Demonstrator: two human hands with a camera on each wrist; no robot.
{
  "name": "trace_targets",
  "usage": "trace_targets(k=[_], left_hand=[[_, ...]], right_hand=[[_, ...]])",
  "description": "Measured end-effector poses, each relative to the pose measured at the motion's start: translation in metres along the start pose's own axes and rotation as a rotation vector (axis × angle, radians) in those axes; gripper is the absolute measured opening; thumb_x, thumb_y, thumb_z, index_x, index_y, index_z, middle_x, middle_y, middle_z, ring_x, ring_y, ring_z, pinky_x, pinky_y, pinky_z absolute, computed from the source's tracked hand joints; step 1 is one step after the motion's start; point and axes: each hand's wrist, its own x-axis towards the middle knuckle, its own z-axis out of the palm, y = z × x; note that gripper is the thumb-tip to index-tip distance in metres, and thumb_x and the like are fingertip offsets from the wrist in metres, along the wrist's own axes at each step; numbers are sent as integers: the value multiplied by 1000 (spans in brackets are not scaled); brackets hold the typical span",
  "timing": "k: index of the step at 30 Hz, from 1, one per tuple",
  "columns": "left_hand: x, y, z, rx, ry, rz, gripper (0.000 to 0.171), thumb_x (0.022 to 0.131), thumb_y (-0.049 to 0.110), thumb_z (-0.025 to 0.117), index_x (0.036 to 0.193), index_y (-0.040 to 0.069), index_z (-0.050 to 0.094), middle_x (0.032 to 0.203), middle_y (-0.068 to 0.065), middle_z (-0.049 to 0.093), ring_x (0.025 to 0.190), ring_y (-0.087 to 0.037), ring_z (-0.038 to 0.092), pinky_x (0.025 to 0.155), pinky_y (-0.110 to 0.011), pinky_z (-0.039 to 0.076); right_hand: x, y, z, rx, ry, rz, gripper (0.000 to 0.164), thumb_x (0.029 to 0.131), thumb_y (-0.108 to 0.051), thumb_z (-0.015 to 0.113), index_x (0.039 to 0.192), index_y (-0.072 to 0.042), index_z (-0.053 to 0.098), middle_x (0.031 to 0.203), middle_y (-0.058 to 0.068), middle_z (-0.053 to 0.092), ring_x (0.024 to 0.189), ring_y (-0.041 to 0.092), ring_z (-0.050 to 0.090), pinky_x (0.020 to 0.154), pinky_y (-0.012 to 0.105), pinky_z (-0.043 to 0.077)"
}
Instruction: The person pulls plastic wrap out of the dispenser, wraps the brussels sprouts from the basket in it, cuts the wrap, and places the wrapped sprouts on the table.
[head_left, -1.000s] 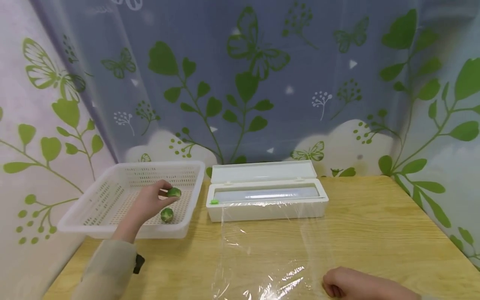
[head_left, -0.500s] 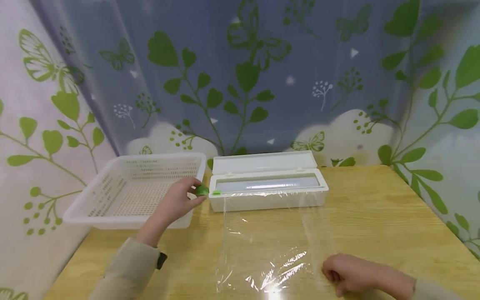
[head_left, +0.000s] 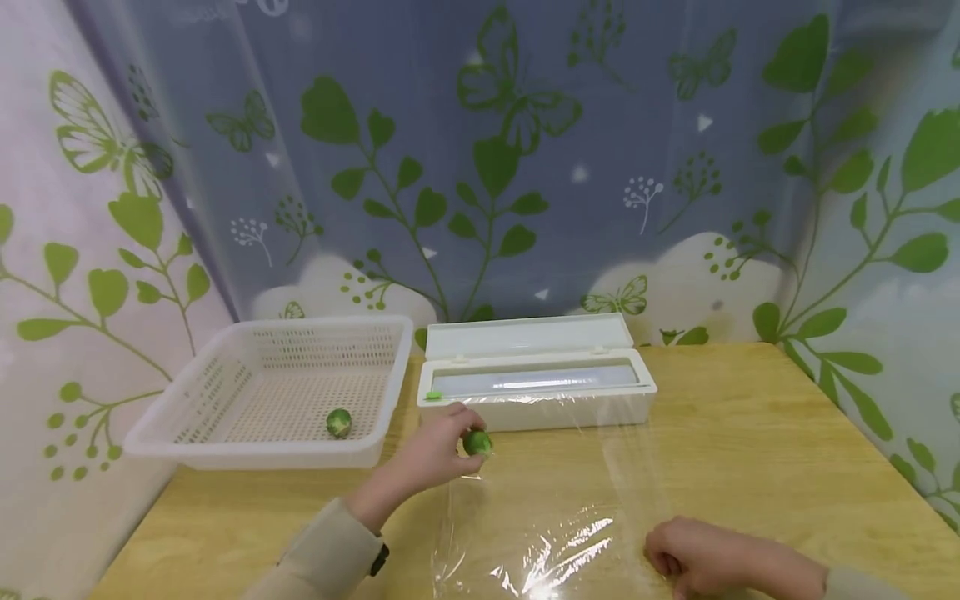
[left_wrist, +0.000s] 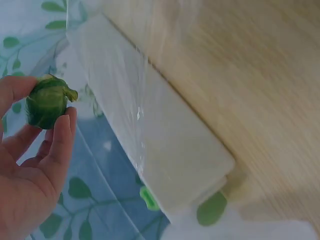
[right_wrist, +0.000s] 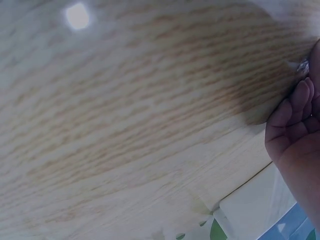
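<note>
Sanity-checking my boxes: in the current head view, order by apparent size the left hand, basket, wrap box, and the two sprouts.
1. Basket
2. Wrap box
3. Left hand
4. Held sprout and basket sprout: too alike to rank

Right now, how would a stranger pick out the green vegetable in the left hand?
On the wooden table, find the long white box with its lid open. By its left front, the left hand holds a small, round green vegetable. Unlike the similar one lying in the white basket, it is gripped.
</note>
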Motion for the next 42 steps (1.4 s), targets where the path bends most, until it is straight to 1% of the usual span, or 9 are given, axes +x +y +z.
trace_targets(k=[5,11,15,18,24,28,34,37,42], left_hand=[[3,16,19,6,-115,-25,20,71,13,68,86,5,58,80,4,50,69,-7,49,58,-14,42],[10,35,39,144,-192,-29,18,69,25,69,76,14,56,65,12,46,55,-2,40,48,-15,35],[13,48,51,102,-262,-67,19,72,27,69,75,13,56,65,12,45,55,-2,38,47,-16,35],[17,53,57,73,-291,-73,19,74,27,68,72,12,56,65,10,45,56,-2,39,49,-16,36],[19,55,61,99,-324,-75,21,75,27,67,69,13,54,62,11,44,55,-3,38,49,-16,35],[20,54,61,123,-345,-76,22,76,29,67,69,14,53,60,11,43,53,-3,37,47,-16,33],[20,50,64,174,-372,-138,22,77,33,66,75,14,55,63,11,45,56,-4,41,49,-18,35],[19,46,68,128,-387,-170,22,77,31,67,74,13,55,64,10,46,57,-5,42,50,-19,37],[22,40,74,83,-383,-179,23,77,30,67,71,13,52,63,9,45,56,-5,40,50,-19,36]], right_hand=[[0,2,4,-1,2,-17,31,54,6,66,65,-16,46,61,-18,32,54,-6,29,45,12,30],[1,1,3,-37,33,-40,30,52,6,64,63,-16,46,59,-18,33,53,-7,29,44,11,29],[0,1,2,-30,28,-35,30,52,7,63,63,-16,46,59,-18,33,52,-7,28,44,11,29],[-1,1,1,-18,19,-28,31,52,7,63,63,-15,46,59,-18,33,53,-7,28,44,11,29],[0,3,2,-4,8,-4,30,53,6,64,63,-16,46,60,-18,33,53,-7,29,44,11,30],[1,1,1,-27,21,-21,31,50,5,65,62,-16,46,59,-19,33,53,-7,29,44,11,30],[4,-3,-2,-6,-22,65,34,52,-3,74,64,-17,46,60,-18,36,54,-5,33,48,13,32],[3,-4,-1,-13,-34,74,34,52,-4,75,64,-17,47,61,-17,36,54,-4,33,48,14,32],[2,-3,1,-48,2,25,34,49,-3,74,63,-16,46,60,-18,35,54,-5,32,47,12,32]])
